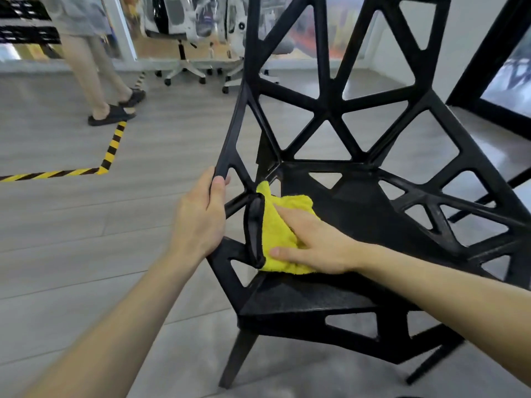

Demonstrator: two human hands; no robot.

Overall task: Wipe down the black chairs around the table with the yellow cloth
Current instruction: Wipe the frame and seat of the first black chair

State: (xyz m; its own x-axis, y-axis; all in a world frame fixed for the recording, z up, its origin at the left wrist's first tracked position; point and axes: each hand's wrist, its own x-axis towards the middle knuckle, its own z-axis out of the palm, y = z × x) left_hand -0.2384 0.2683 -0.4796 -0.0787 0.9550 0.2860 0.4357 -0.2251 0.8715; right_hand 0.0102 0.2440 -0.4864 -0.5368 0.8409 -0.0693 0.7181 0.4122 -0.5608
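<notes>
A black chair (359,202) with an open lattice of triangular holes fills the middle and right of the head view. My left hand (201,216) grips the bar at the chair's left edge, thumb curled over it. A yellow cloth (280,234) with a black hem lies on the left part of the seat. My right hand (313,242) lies flat on the cloth with fingers stretched out, pressing it against the seat.
A person in black sandals (112,114) stands on the grey floor at the upper left. Yellow-and-black tape (110,152) marks the floor. White office chairs (184,47) stand at the back. A black frame (488,70) rises at the right edge.
</notes>
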